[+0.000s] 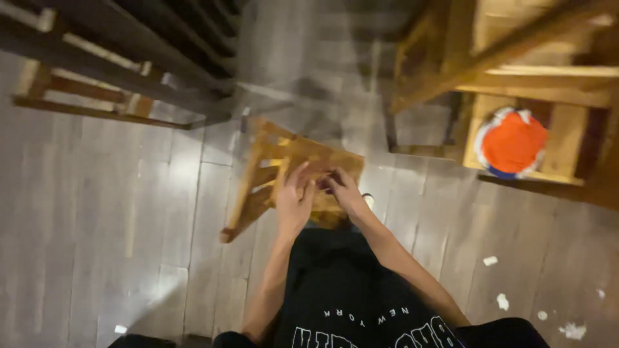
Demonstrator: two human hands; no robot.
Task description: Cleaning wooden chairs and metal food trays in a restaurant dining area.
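Both hands together, left hand (294,201), right hand (343,191), fingers curled on tilted wooden stool (284,169)

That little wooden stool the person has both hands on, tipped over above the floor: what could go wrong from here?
1. The wooden stool is tilted, with the left hand and right hand close together at its seat edge; the picture is blurred, so the grip may be loose and it could drop onto the plank floor.
2. Its legs point toward the dark chair, which it might knock.
3. White paper scraps on the floor could be slippery underfoot.
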